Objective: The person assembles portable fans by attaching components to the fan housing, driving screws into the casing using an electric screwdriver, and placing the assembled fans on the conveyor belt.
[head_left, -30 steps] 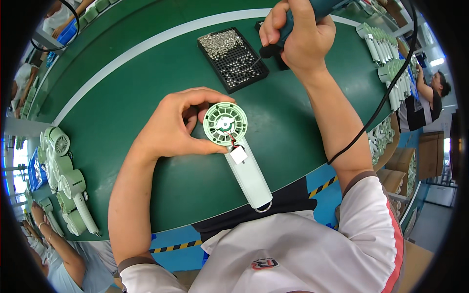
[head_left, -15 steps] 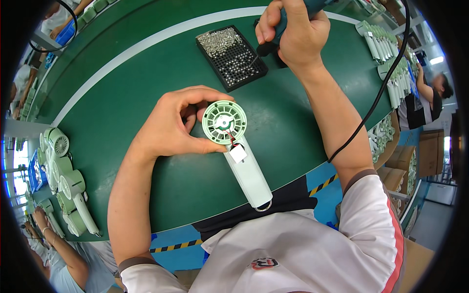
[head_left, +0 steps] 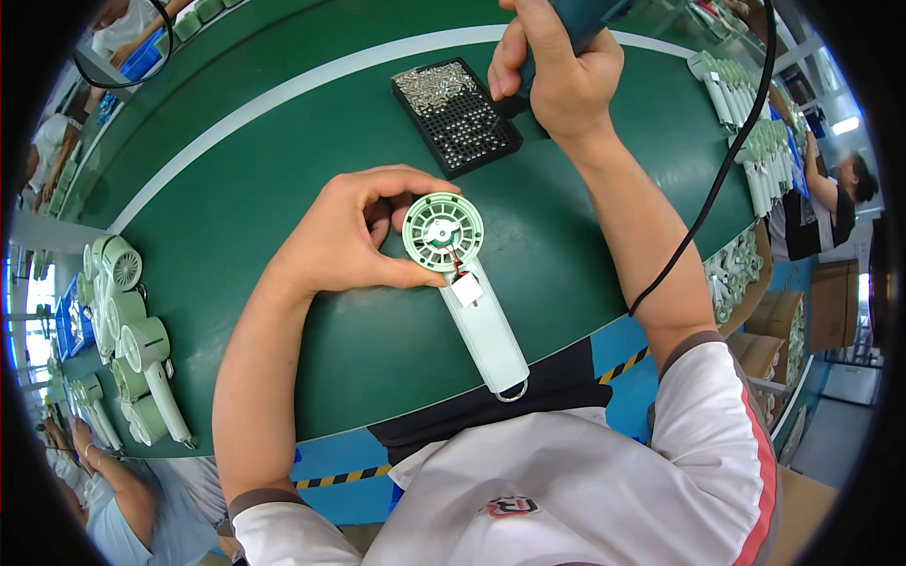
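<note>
My left hand [head_left: 347,231] is closed around the round head of a pale green handheld fan [head_left: 486,330], thumb on the near side and fingers on the far side. The fan's open head shows a slotted ring, a white centre piece and red and black wires. A white square piece sits at the top of the handle, which points toward me. Farther off, my right hand [head_left: 574,90] grips a dark teal electric screwdriver [head_left: 583,17], partly cut off by the upper edge. Its dark nose is beside a black perforated tray [head_left: 484,160] holding small silver screws [head_left: 434,87]; the bit is hard to make out.
Several pale green fans [head_left: 146,344] stand at the left of the green table [head_left: 377,377], and more fans [head_left: 755,146] lie at the right. A black cable [head_left: 722,189] hangs across my right forearm. Co-workers sit at both sides, one [head_left: 830,193] at far right.
The view has shifted slightly. My right hand with the screwdriver has moved a little left relative to the screw tray. My left hand still holds the fan in much the same pose.
</note>
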Tool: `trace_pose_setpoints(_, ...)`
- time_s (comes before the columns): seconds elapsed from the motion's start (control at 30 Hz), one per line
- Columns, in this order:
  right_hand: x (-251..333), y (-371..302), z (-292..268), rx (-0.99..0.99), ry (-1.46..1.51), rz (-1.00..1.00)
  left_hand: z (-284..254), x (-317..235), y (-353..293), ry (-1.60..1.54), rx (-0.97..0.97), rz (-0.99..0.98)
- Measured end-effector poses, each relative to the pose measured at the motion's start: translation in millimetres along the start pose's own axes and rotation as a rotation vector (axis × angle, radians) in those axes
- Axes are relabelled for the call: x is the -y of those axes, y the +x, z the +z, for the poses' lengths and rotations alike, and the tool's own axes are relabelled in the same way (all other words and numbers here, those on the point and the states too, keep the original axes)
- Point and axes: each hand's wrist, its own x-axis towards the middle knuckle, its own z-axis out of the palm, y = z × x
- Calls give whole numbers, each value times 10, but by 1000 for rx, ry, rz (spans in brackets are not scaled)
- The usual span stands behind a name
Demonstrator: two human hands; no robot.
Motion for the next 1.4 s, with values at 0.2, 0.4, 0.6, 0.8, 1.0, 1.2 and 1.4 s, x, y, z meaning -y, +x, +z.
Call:
trace_pose_setpoints(0.2, 32, 16, 30, -18, 35, 4, -8, 19, -7, 1, -7, 22)
trace_pose_setpoints(0.4, 136, 25, 47, -48, 61, -33, -50, 44, 7, 62, 36, 40)
trace_pose_setpoints(0.6, 651, -224, 380, -138, 301, 62, -49, 108, 17, 63, 35, 57)
trace_pose_setpoints(0.8, 911, -556, 892, -264, 697, 269, -38, -19, -8, 74, 34, 17)
trace_pose_setpoints(1.0, 897, -653, 731, 28, 518, 166, -26, 26, -23, 51, 26, 52)
trace_pose_setpoints(1.2, 779, -617, 543, 301, 331, 62, -9, 76, 2, 100, -34, 133)
trace_pose_setpoints(1.4, 660, -578, 433, 528, 166, -34, -12, 88, 24, 124, -32, 81)
